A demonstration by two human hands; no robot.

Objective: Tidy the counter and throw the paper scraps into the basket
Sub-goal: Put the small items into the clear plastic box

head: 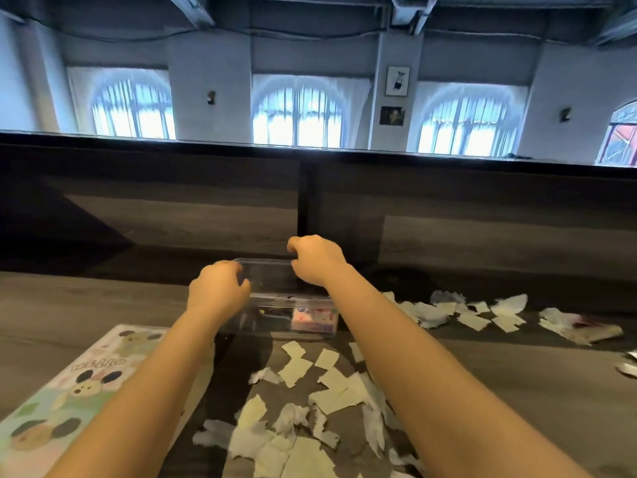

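Note:
A clear plastic box [275, 315] stands on the dark wooden counter [86, 298], with a pink patterned item [313, 320] and dark small things inside. My left hand [219, 288] grips the box's left edge with curled fingers. My right hand [315, 258] grips its far right corner at the lid. Torn paper scraps [310, 408] lie scattered on the counter in front of the box, between my forearms. More paper scraps [465, 312] lie to the right. No basket is in view.
A colourful cartoon-printed sheet [69, 391] lies at the near left. A crumpled stained paper [582, 327] sits at the far right, with a shiny scrap [629, 367] at the right edge. A raised dark ledge [310, 201] runs behind the counter.

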